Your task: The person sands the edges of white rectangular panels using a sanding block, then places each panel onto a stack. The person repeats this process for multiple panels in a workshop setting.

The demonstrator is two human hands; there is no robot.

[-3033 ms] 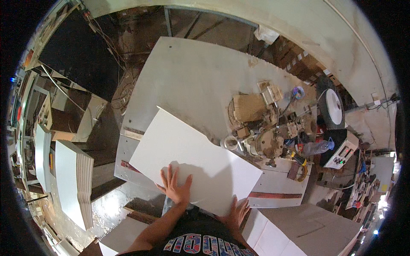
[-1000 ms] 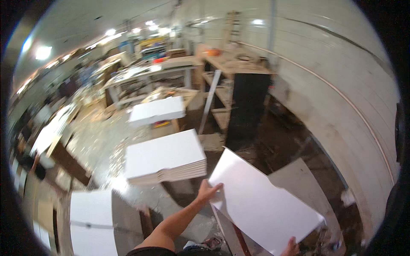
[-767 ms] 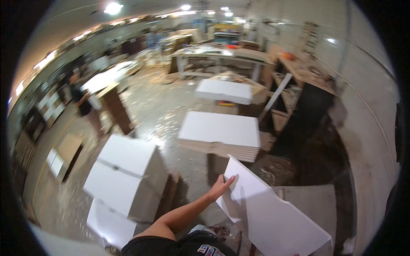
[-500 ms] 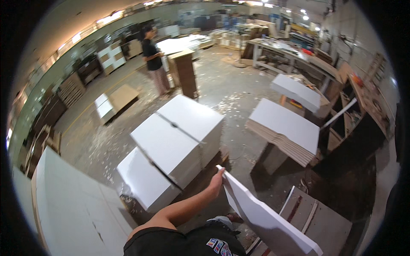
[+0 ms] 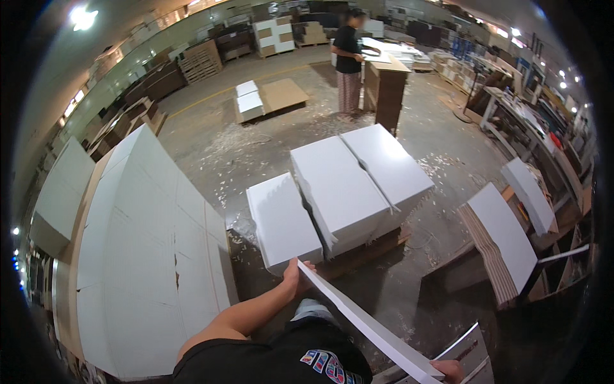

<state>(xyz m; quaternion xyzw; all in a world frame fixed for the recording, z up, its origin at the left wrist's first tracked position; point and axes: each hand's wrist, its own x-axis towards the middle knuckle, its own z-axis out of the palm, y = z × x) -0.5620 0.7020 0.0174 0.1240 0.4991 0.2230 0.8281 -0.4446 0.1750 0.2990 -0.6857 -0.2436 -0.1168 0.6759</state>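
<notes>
A white board (image 5: pixel 363 324) with a shaped edge is held up on its edge in front of my body, slanting from the near white stack down to the lower right. My left hand (image 5: pixel 294 275) grips its far end, just beside the front of the left stack of white panels (image 5: pixel 284 217). At its near end, my right hand (image 5: pixel 449 369) is closed round the corner, partly cut off by the lower edge. Two more stacks of white panels (image 5: pixel 342 182) stand right of the first one, with narrow gaps between them on a low pallet (image 5: pixel 358 259).
A large pale stack of sheets (image 5: pixel 141 256) rises close on my left. To the right, shaped boards (image 5: pixel 505 243) lie piled on a support. A person (image 5: pixel 348 61) in a dark shirt stands at a brown stack (image 5: pixel 384 93) farther back. Scraps litter the concrete floor (image 5: pixel 256 144).
My view has swung left, so the stacks appear farther right. The board has come round with me, its far end now at the left stack. My right hand has come into view on it.
</notes>
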